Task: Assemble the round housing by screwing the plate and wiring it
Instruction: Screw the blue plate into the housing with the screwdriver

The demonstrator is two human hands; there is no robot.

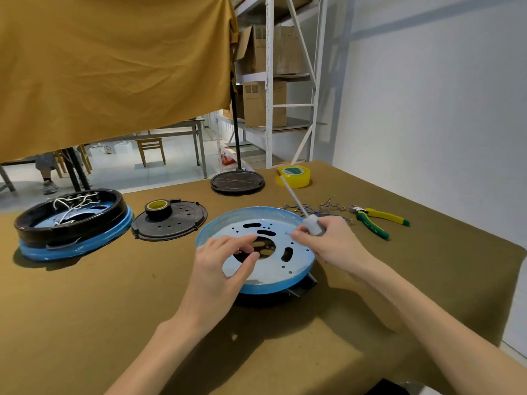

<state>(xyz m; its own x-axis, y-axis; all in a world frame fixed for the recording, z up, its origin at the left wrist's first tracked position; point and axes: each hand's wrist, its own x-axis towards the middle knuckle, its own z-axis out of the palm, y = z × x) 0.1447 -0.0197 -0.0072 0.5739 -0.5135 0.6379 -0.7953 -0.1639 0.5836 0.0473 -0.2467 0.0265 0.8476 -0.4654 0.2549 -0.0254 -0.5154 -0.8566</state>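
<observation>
The fingers of the left hand [228,260] hang loosely curled, holding nothing, over the middle hole of the round blue metal plate [268,269]. The right hand [325,243] grips a grey-handled screwdriver [302,213], shaft pointing away at 11 o'clock. It should turn the tip down, straight into 1 small hole. Loose blue wires [322,208] and green-and-yellow pliers [376,219] lie near, at 2 o'clock.
</observation>
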